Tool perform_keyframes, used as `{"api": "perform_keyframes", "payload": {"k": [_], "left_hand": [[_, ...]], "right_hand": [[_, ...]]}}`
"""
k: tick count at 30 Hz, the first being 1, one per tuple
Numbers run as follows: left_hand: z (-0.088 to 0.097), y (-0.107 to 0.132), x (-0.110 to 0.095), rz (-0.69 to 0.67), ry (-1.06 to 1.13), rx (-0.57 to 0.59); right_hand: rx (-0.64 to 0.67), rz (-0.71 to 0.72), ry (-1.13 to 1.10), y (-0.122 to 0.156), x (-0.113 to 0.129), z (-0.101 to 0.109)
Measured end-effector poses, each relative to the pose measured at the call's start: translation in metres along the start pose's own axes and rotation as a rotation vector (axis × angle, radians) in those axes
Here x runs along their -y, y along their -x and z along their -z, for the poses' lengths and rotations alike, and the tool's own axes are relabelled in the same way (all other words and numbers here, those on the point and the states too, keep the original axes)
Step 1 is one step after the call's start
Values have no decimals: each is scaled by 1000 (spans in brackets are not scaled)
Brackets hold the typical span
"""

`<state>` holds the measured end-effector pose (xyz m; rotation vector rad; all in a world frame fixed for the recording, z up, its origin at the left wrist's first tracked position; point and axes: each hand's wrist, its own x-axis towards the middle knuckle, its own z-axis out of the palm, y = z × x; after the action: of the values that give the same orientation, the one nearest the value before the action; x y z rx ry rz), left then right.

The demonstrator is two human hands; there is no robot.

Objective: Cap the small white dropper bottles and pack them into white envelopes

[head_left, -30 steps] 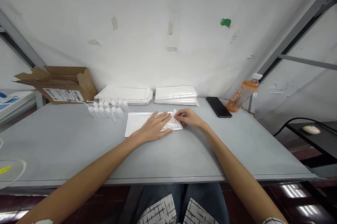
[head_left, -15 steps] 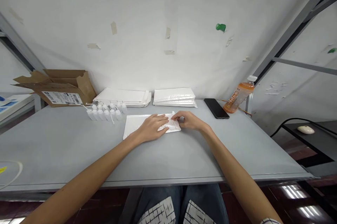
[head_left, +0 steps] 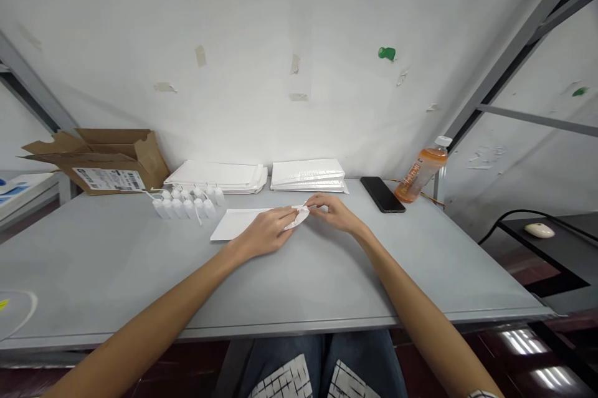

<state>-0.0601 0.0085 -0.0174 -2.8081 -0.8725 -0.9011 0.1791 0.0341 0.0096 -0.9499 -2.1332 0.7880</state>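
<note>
A white padded envelope point(head_left: 234, 224) lies on the grey table in front of me, its right end bent up. Across that right part, my left hand point(head_left: 265, 231) is closed on the envelope, fingers over the top and thumb at the near side. My right hand point(head_left: 335, 213) pinches the tip of the raised right end between thumb and fingers. Both hands cover much of the envelope's middle and right side. Just left of it stand several small white squeeze bottles point(head_left: 187, 206) with thin spouts, set close together.
Behind the envelope lie two stacks of white padded envelopes, a left stack point(head_left: 217, 175) and a right stack point(head_left: 307, 175). An opened cardboard box point(head_left: 112, 161) sits back left. To the right are a black phone point(head_left: 382, 194) and an orange drink bottle point(head_left: 423, 172). A mouse point(head_left: 539, 230) rests farther right.
The envelope's right end has gone from lying flat to bent upward. My left fingers have curled from lying flat to gripping it, and the envelope has shifted slightly left.
</note>
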Motion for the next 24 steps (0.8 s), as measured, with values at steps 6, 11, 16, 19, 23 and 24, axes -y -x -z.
{"api": "perform_keyframes", "payload": {"k": [6, 11, 16, 19, 23, 24], "left_hand": [[6, -3, -9, 15, -21, -64], [10, -6, -13, 13, -67, -175], [11, -10, -15, -68, -133, -311], [9, -10, -14, -86, -132, -365], [10, -10, -16, -96, -69, -446], [11, -11, -18, -94, -33, -461]], "right_hand": [[50, -58, -144, -1, 8, 5], [-17, -3, -129, 0, 12, -1], [-93, 65, -91, -1, 15, -9], [-124, 61, -65, -2, 16, -11], [-205, 68, -42, -2, 16, -10], [-227, 67, -49, -2, 17, -10]]}}
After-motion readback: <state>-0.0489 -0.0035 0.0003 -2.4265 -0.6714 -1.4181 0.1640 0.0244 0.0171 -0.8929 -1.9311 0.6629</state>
